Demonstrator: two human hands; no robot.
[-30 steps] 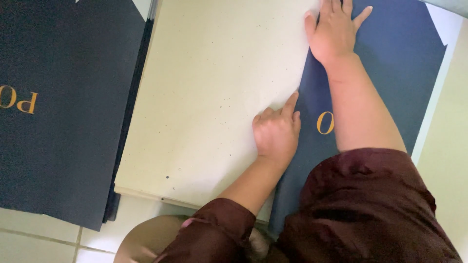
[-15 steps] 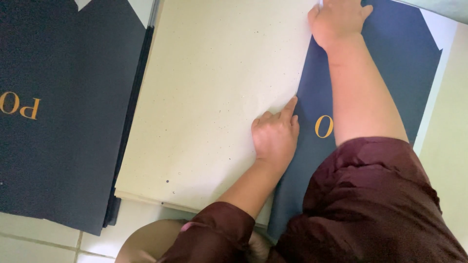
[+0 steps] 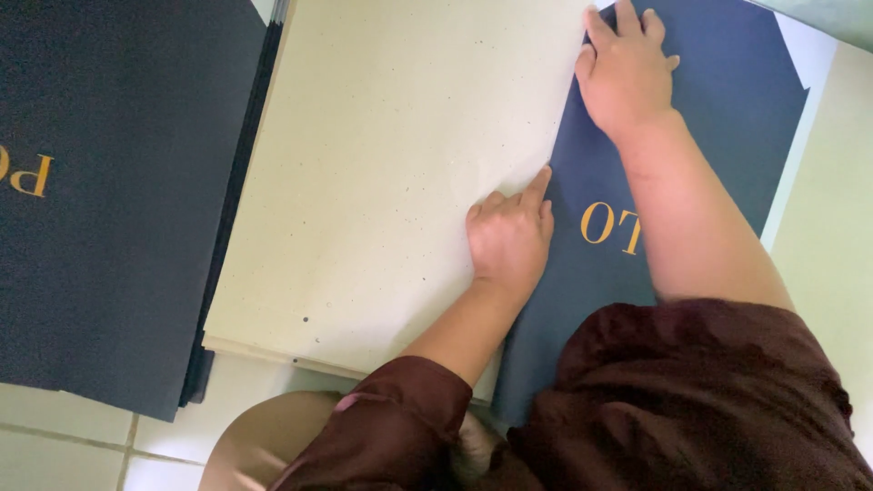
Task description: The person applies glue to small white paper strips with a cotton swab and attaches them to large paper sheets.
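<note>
A large beige cardboard sheet (image 3: pixel 382 173) lies on top of a navy blue sheet with gold lettering (image 3: pixel 727 118). My left hand (image 3: pixel 509 245) presses down at the board's right edge, fingers curled and the index finger stretched along that edge. My right hand (image 3: pixel 627 77) lies flat farther up, on the navy sheet right at the same edge, fingers together. Neither hand holds anything. Dark red sleeves cover both my upper arms.
A stack of navy blue sheets with gold lettering (image 3: pixel 109 200) lies to the left, beside the beige board. White floor tiles (image 3: pixel 64 445) show at the lower left. A pale green surface (image 3: pixel 832 236) runs along the right.
My right hand has drawn its spread fingers together and slid slightly along the board's edge. My left hand stays in place. More of the gold lettering now shows beside my forearm.
</note>
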